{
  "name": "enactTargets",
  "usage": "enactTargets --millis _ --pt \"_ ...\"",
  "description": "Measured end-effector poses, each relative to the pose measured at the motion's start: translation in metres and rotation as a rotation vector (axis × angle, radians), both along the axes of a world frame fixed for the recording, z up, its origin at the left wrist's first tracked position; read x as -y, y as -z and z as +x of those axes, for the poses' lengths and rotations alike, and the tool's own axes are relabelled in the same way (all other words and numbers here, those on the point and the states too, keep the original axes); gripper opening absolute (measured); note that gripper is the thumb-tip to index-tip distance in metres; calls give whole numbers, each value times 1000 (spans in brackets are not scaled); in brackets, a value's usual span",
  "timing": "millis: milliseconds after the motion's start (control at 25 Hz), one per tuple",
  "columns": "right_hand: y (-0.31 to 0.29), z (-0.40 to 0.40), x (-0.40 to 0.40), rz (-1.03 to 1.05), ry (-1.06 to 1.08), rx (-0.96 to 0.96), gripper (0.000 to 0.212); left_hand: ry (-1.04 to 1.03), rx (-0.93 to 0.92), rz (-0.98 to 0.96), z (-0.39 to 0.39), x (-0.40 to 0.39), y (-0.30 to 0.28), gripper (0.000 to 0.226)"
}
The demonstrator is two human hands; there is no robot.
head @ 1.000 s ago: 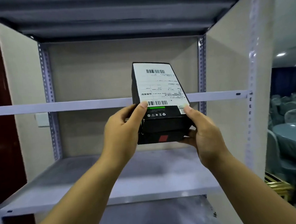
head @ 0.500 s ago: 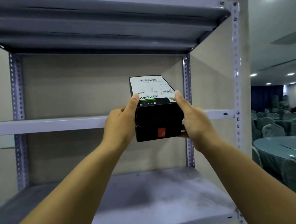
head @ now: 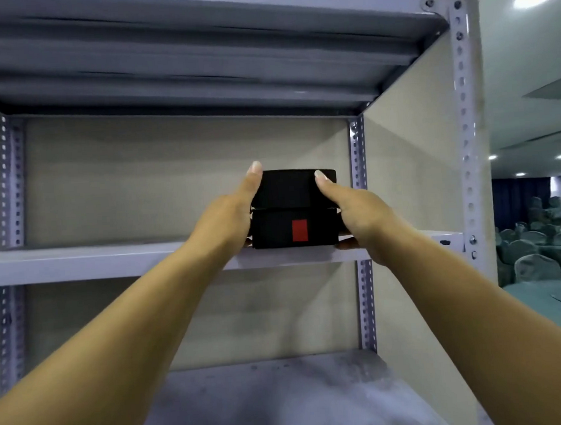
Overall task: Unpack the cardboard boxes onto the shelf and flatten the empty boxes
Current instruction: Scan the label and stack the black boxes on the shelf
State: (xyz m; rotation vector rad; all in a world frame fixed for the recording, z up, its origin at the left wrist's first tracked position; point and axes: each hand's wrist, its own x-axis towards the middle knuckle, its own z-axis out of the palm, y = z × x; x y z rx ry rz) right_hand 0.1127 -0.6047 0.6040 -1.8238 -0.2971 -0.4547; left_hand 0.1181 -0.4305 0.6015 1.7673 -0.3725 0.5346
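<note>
Black rectangular box with red square mark [head: 294, 211] sat at front edge of middle shelf board of grey metal rack [head: 110, 260], right of centre, end face toward camera. Left hand [head: 229, 216] clasped box's left side, thumb up along corner. Right hand [head: 355, 207] clasped right side, thumb across top front, lower fingers touching shelf edge. Round tables with covered chairs [head: 541, 260] stood beyond, far right.
</note>
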Motion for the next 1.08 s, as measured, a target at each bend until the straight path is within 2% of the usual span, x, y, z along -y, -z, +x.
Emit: enactTargets --millis 120,240,440,680,880,1000,1080 --pt "-2 20 17 -61 32 12 65 -12 -12 54 12 5 1 51" --pt "0 37 36 -85 28 75 48 -81 5 143 23 13 0 36" --pt "-1 62 58 -118 22 145 31 -131 3 238 44 32 -6 32" --pt "-8 98 79 -180 41 74 34 -194 -4 306 76 54 -14 27" --pt "-15 107 91 -259 54 74 39 -289 29 381 88 64 -15 35" --pt "-10 101 97 -332 163 183 54 -395 153 453 85 60 -9 36" --pt "-7 93 104 -444 286 368 55 -509 371 607 78 53 -2 34"
